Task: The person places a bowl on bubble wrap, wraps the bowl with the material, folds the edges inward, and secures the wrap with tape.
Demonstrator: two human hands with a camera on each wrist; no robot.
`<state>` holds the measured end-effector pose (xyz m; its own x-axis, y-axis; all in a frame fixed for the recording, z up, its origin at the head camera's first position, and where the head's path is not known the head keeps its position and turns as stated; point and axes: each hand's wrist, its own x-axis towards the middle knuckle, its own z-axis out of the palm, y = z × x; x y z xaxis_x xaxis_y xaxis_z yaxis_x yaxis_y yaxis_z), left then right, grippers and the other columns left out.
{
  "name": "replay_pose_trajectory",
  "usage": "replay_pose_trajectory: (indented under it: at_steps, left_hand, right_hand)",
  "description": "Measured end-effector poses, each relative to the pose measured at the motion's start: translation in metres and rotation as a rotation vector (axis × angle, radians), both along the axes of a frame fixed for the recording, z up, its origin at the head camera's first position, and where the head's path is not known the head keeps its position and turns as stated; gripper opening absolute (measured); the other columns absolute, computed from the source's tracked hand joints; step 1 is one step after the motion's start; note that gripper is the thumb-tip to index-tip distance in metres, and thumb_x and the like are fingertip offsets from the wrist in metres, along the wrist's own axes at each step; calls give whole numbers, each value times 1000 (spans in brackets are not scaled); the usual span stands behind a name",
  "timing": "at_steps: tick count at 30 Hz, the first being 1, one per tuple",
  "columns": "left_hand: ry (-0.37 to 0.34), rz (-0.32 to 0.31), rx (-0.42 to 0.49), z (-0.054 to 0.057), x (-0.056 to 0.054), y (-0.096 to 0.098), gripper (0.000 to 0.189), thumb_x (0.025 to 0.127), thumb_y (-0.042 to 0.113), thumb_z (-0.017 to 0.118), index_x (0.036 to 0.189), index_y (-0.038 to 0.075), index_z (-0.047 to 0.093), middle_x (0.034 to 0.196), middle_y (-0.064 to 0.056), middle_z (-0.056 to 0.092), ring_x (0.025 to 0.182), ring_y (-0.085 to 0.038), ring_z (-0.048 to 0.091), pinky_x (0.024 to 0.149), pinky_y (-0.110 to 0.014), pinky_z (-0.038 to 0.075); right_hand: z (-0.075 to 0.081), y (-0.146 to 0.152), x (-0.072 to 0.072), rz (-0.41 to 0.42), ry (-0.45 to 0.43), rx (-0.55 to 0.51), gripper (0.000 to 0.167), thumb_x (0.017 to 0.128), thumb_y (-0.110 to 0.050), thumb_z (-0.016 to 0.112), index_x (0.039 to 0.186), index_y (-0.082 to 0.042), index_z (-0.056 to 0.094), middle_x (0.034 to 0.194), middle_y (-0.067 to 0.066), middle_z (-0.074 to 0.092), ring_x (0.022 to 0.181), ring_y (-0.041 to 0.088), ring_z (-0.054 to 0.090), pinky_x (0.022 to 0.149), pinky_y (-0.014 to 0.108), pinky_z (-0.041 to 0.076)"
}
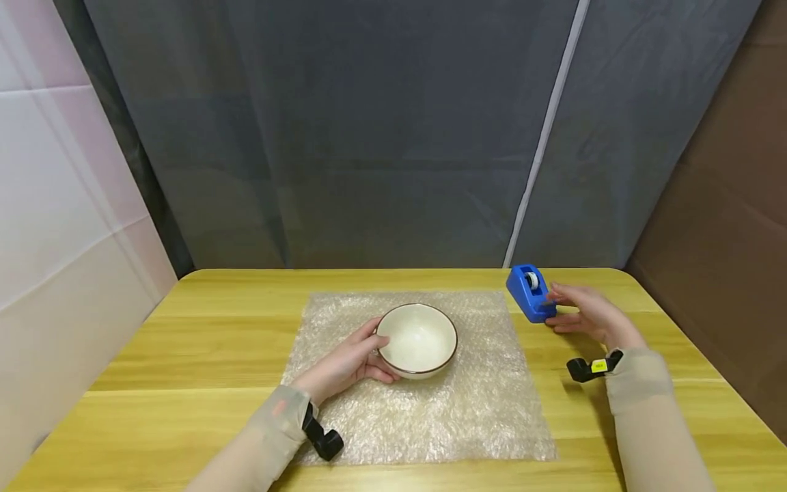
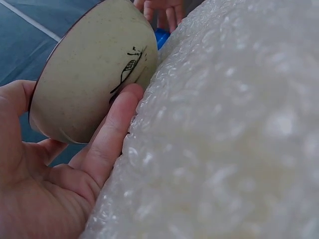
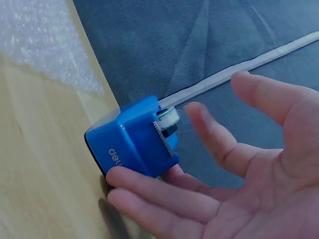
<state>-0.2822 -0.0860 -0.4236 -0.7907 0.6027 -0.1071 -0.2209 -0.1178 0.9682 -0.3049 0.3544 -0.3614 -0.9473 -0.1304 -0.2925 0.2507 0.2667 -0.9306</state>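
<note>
My left hand (image 1: 353,362) grips a cream bowl (image 1: 421,342) with a dark brown rim, thumb over the edge and fingers under its side. In the left wrist view the bowl (image 2: 94,69) leans, and a black plant-like drawing shows on its outside. It is close over a sheet of bubble wrap (image 1: 467,417). At the right, my right hand (image 1: 593,314) is at the front end of a blue tape dispenser (image 1: 529,295). Its fingers are spread, two of them right at the dispenser's lower front. A clear tape end (image 3: 183,119) sticks out near a bent finger.
The bubble wrap lies flat on a wooden table (image 1: 154,396). A dark grey cloth (image 1: 369,137) hangs behind the table's far edge, with a white cloth (image 1: 61,191) on the left and a brown one (image 1: 725,205) on the right. The dispenser stands near the far right corner.
</note>
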Motion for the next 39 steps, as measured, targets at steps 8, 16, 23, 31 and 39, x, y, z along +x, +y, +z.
replay_pose_trajectory:
  at_steps: [8,16,23,31,39]
  left_hand:
    - [11,3,-9,-2,6,-3,67,100,18,45,155,11,7,114,-34,55,75,-25,69,72,-35,59]
    - [4,-4,-3,-3,4,2,68,100,19,46,156,11,8,117,-34,53,75,-25,68,72,-36,59]
    - [13,-23,3,-5,2,3,66,100,19,45,155,11,9,115,-33,55,77,-25,69,73,-36,59]
    - [24,-3,-1,-2,2,1,67,99,19,46,155,10,9,109,-33,58,75,-25,69,72,-36,59]
    - [26,5,-4,0,0,1,68,99,18,46,155,10,8,108,-33,58,75,-25,69,71,-35,59]
  right_hand:
    - [-12,4,14,-92,-4,-313,32,99,-44,48,109,-13,53,107,-2,62,97,30,67,90,45,52]
    - [-27,13,29,-73,-6,-626,42,102,-34,46,78,-9,69,110,-9,65,103,26,65,95,44,49]
    - [-28,12,32,-157,42,-263,36,98,-37,55,75,-12,68,103,-15,64,94,11,65,85,35,55]
    - [-24,8,31,-204,23,182,32,94,-47,59,79,-23,75,80,-13,66,83,11,51,74,31,35]
    - [-19,7,31,-186,22,310,40,94,-46,59,69,-16,70,82,-5,60,96,24,43,85,37,29]
